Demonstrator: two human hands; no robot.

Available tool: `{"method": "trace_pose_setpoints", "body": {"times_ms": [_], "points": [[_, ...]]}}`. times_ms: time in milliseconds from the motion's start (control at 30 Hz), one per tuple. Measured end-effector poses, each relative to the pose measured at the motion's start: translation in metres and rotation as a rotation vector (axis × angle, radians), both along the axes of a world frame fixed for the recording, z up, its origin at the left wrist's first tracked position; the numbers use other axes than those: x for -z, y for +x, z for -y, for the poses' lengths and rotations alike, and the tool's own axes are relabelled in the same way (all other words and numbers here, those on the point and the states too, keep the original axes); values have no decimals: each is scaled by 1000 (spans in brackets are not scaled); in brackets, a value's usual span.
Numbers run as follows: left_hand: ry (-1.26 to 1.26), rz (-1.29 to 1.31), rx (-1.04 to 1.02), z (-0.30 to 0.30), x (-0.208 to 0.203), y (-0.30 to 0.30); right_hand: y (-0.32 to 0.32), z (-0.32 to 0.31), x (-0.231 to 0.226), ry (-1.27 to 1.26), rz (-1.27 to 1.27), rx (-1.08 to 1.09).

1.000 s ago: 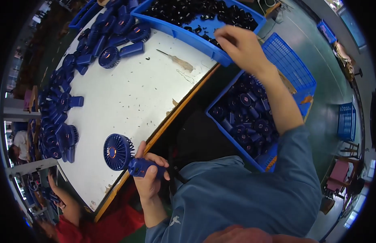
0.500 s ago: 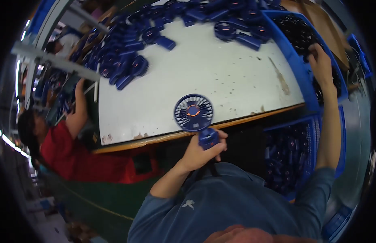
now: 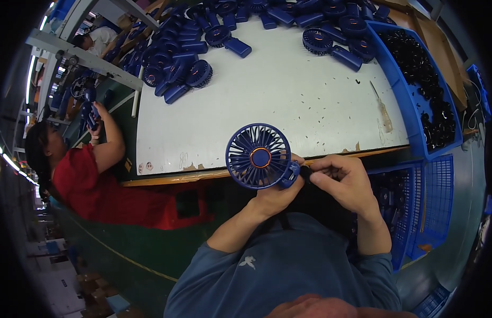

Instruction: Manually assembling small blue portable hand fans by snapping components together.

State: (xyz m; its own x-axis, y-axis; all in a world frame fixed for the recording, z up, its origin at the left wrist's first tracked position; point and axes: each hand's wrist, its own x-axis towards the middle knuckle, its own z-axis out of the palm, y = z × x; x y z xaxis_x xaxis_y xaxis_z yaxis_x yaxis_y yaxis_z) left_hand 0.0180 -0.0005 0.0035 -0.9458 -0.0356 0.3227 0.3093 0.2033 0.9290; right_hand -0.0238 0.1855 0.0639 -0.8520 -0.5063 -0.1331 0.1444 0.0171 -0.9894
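Note:
My left hand (image 3: 279,197) is closed round the handle of a dark blue handheld fan (image 3: 260,157), just off the table's front edge. Its round grille tilts up and left, with an orange ring round the hub. At the handle's right side, my right hand (image 3: 351,184) pinches a small black part (image 3: 306,174). That part is right by the handle; whether it touches cannot be made out. More black parts (image 3: 439,122) fill much of a blue bin (image 3: 398,93) on the table's right side.
Blue fans (image 3: 218,36) lie heaped along the back and left of the white table (image 3: 230,95). A thin tool with a pale handle (image 3: 384,116) rests near the bin. Below right stands a blue crate (image 3: 415,212) of blue pieces. A person in red (image 3: 97,193) works at left.
My right hand has come from the bin to the fan's handle, bringing a small black part. The fan has turned in my left hand, its handle now pointing right.

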Motion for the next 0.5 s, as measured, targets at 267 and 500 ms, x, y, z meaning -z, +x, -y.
{"method": "trace_pose_setpoints", "body": {"times_ms": [267, 500], "points": [[740, 625, 232, 10, -20, -5, -11, 8, -19, 173, -359, -52], [688, 483, 113, 9, -7, -2, -1, 17, -1, 79, -160, -41]]}}
